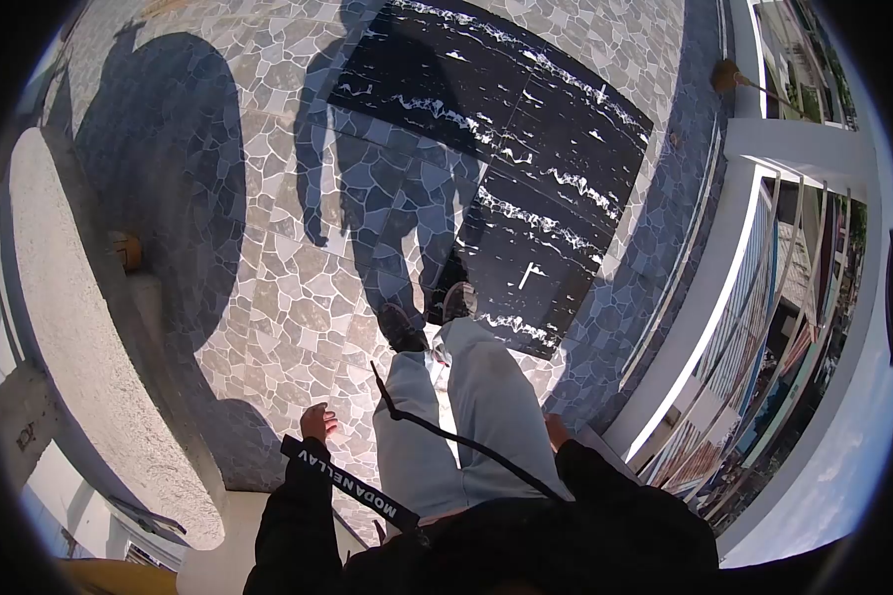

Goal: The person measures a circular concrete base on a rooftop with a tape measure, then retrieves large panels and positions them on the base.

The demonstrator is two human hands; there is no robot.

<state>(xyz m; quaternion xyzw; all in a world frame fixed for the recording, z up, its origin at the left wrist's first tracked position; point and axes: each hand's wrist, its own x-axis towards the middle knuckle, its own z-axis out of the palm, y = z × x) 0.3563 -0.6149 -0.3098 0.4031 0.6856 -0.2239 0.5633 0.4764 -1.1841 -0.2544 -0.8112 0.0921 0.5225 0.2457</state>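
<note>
My left hand (318, 422) hangs beside my left thigh, its fingers loosely apart, with nothing seen in it. On the other side, my right hand (557, 431) is next to my right thigh; only a small part shows below the dark sleeve and its fingers are hidden. A black strap with white lettering (352, 483) hangs from my waist near the left hand, and a thin black cord (456, 437) crosses my light jeans (496, 407). Beyond my feet, flat on the floor, lie black sheets with white marble-like streaks (556, 213).
Irregular stone-pattern tiles (273, 317) cover the floor, with my shadow across them. A curved pale ledge (79, 288) runs along the left. At right stands a white wall (700, 342) with a railing; a broom (729, 76) leans at the far right.
</note>
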